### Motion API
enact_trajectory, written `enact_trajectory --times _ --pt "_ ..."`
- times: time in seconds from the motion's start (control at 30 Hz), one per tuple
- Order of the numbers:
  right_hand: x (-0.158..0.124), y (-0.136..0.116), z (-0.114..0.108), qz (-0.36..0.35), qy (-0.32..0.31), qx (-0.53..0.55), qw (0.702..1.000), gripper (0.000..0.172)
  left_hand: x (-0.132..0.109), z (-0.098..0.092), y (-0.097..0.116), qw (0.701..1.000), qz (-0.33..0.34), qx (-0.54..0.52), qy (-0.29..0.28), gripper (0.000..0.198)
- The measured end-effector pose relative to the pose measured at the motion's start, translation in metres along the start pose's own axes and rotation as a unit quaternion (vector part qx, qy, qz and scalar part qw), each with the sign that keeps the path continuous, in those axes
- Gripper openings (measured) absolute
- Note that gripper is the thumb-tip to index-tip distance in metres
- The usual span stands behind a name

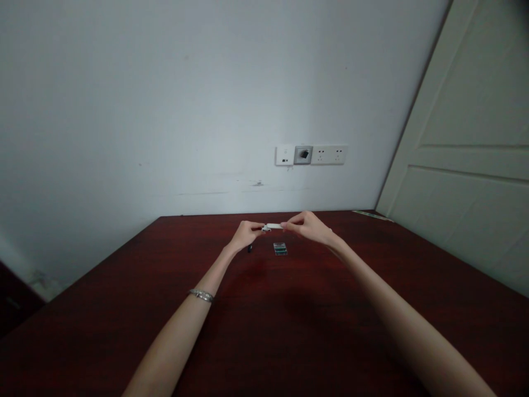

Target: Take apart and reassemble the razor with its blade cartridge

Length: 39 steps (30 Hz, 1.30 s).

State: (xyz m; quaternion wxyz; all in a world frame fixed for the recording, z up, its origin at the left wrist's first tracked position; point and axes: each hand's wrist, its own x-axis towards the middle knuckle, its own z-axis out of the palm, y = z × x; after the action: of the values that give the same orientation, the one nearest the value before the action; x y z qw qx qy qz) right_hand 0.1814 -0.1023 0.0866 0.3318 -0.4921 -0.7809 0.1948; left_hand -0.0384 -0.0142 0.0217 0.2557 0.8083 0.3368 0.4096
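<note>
Head view | left hand [243, 235] pinches small white piece [266, 228] | right hand [311, 226] pinches white strip [274, 226] | flat green-striped piece [280, 249] lies on dark-red table [256, 342], toward far edge

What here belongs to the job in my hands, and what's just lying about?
In use:
- white strip, in the right hand
- small pale piece, in the left hand

Seemingly lying about:
- green-striped flat item on the table
- dark object below the left hand
- pale strip, far right edge
</note>
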Motion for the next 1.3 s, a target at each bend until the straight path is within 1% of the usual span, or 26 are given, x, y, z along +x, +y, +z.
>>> enact_trajectory --times 0.13,0.27,0.4,0.53,0.67,0.8,0.83,0.97,1.0,1.13,1.27,1.3 --pt "0.000 0.001 0.005 0.000 -0.023 -0.004 1.000 0.042 0.000 0.001 0.001 1.000 0.009 0.008 0.003 0.022" --pt "0.000 0.003 0.008 -0.004 -0.004 0.015 1.000 0.041 0.000 0.000 0.003 1.000 -0.013 -0.002 0.007 0.024" --pt "0.000 0.003 0.009 -0.009 -0.017 0.018 1.000 0.042 -0.001 0.000 0.003 1.000 -0.001 -0.002 0.003 0.024" --pt "0.001 0.003 0.009 -0.015 0.007 0.010 1.000 0.044 0.000 0.001 -0.001 1.000 -0.006 -0.003 -0.002 0.023" --pt "0.001 0.005 0.007 -0.024 -0.021 -0.013 0.999 0.045 0.000 0.000 -0.001 1.000 0.005 -0.003 0.004 0.024" --pt "0.001 0.007 0.004 -0.020 0.015 -0.019 1.000 0.044 0.000 -0.001 0.002 1.000 -0.005 0.003 0.003 0.022" --pt "0.001 0.007 0.004 -0.018 0.015 -0.024 0.999 0.044 0.000 -0.001 0.003 1.000 -0.006 0.004 0.004 0.021" --pt "0.002 0.004 0.004 -0.036 -0.026 -0.041 0.998 0.047 -0.001 -0.001 0.002 1.000 0.004 -0.011 0.003 0.022" --pt "0.002 0.003 0.005 -0.041 -0.027 -0.040 0.998 0.048 -0.001 0.000 0.002 1.000 0.003 -0.013 0.002 0.022" --pt "0.005 -0.001 0.008 -0.042 0.007 -0.040 0.998 0.050 0.000 0.000 0.001 1.000 -0.013 0.000 -0.002 0.022" --pt "0.005 -0.003 0.012 -0.032 -0.033 -0.051 0.998 0.049 0.000 0.000 0.002 1.000 0.006 0.004 -0.007 0.022" --pt "0.006 -0.004 0.012 -0.033 -0.032 -0.050 0.998 0.049 -0.001 0.000 0.002 1.000 0.008 0.003 -0.009 0.022"
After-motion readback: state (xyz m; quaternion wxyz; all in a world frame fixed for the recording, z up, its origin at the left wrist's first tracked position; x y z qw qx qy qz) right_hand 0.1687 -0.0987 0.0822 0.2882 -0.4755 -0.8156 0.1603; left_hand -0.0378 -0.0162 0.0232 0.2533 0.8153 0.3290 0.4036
